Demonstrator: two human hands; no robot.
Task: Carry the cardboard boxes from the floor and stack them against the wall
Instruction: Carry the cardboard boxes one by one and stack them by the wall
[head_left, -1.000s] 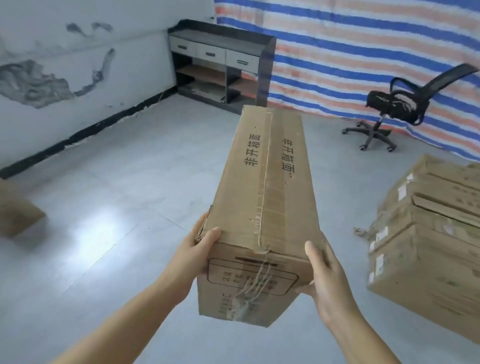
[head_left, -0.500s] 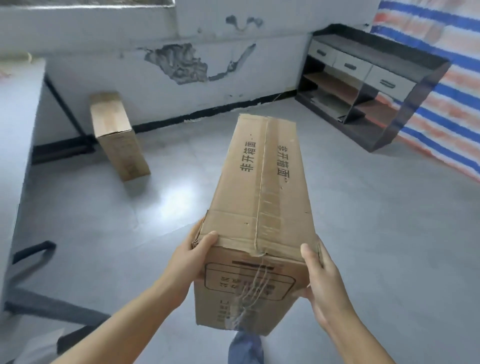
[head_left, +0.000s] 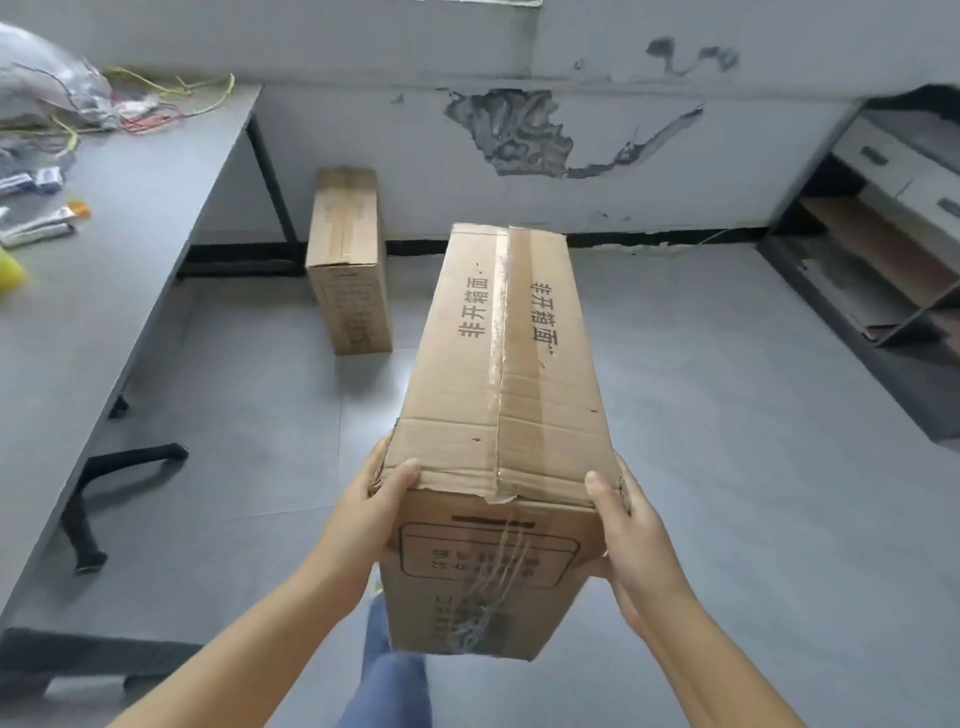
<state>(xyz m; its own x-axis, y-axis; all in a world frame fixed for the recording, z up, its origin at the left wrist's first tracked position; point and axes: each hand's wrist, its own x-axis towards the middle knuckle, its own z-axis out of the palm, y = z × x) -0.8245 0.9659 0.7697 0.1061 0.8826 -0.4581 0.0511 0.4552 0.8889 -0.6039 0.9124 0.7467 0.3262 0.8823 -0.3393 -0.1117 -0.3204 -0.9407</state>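
I hold a long taped cardboard box (head_left: 501, 395) off the floor, its length pointing away from me toward the wall. My left hand (head_left: 371, 512) grips its near left corner and my right hand (head_left: 631, 525) grips its near right corner. Black printed characters run along the top beside the tape seam. A second cardboard box (head_left: 347, 260) lies on the floor ahead to the left, its far end against the grey wall (head_left: 649, 197) with peeling paint.
A grey table (head_left: 104, 291) with wires, a plastic bag and small items fills the left side; its black legs (head_left: 83, 525) reach onto the floor. A dark cabinet (head_left: 883, 249) with drawers and shelves stands at the right. My jeans leg (head_left: 389, 670) shows below the box.
My view has swung left: the chair, the striped tarp and the pile of boxes are gone, the wall, the floor box and the table have come into view. Both hands keep their grip.
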